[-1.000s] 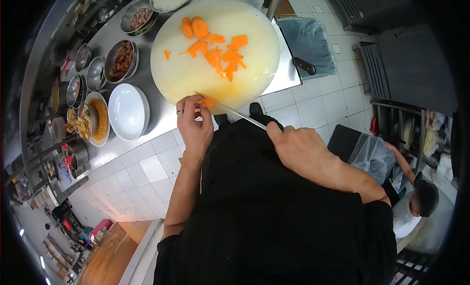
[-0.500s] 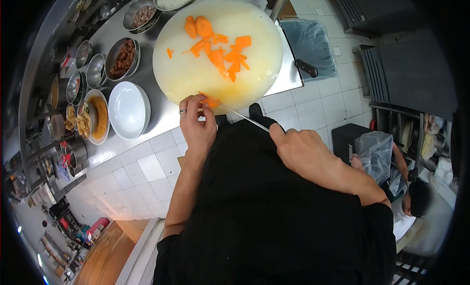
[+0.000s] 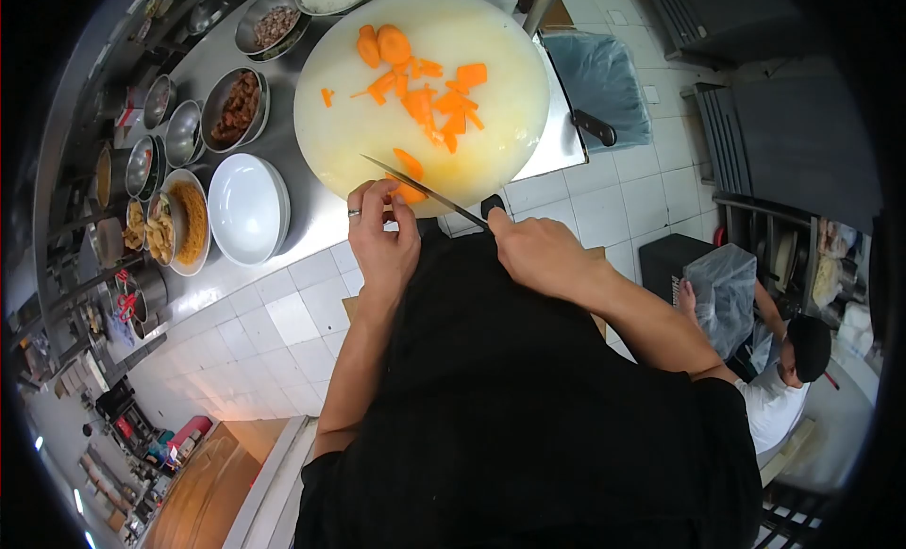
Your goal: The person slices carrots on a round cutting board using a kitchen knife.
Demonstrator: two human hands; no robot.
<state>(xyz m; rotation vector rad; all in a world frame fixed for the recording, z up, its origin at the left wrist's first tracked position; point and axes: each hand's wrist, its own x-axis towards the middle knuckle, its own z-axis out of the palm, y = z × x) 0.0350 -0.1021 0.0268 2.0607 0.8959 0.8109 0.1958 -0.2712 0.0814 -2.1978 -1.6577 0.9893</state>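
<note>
At the near edge of the round white cutting board [image 3: 335, 143], my left hand [image 3: 382, 242], with a ring on one finger, pinches a piece of carrot [image 3: 408, 192] against the surface. My right hand [image 3: 540, 257] is closed round the handle of a knife [image 3: 448, 206], whose blade lies across the carrot just past my left fingertips. Beyond the blade tip lies a cut carrot slice [image 3: 407, 160]. Farther up the board are loose carrot pieces [image 3: 416, 103] and two thick carrot chunks [image 3: 393, 45].
Left of the board stand stacked white bowls [image 3: 247, 209], a bowl of brown meat [image 3: 236, 110] and several metal bowls. Another knife's dark handle [image 3: 595, 128] juts over the table edge near a lined bin [image 3: 604, 91]. A co-worker [image 3: 779, 398] handles a plastic bag at the right.
My right hand has moved left and slightly up, carrying the blade forward over the carrot. A slice now lies beyond the blade. My left hand stays nearly in place.
</note>
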